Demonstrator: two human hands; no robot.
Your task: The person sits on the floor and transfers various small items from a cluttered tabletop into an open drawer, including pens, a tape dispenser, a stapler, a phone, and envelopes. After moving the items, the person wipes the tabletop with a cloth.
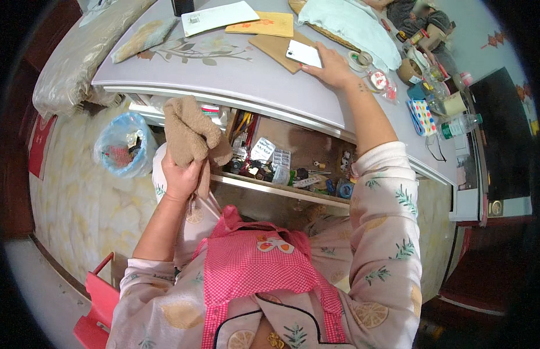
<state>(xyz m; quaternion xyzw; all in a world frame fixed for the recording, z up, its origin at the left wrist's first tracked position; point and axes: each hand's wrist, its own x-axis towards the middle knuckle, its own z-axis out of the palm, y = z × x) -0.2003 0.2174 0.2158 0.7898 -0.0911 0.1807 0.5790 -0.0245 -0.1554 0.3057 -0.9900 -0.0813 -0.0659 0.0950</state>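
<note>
Meanwhile left hand bunches fuzzy tan cloth.

The left hand is raised in front of the open drawer, fingers curled tight in a fist, forearm bare and angled up. The right arm stretches straight past the drawer, its right hand lying flat, palm down, fingers spread.

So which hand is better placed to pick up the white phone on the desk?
Right. The right hand already rests against the white rectangular phone, while the left hand grips a bunched tan knitted cloth over the open drawer.
</note>
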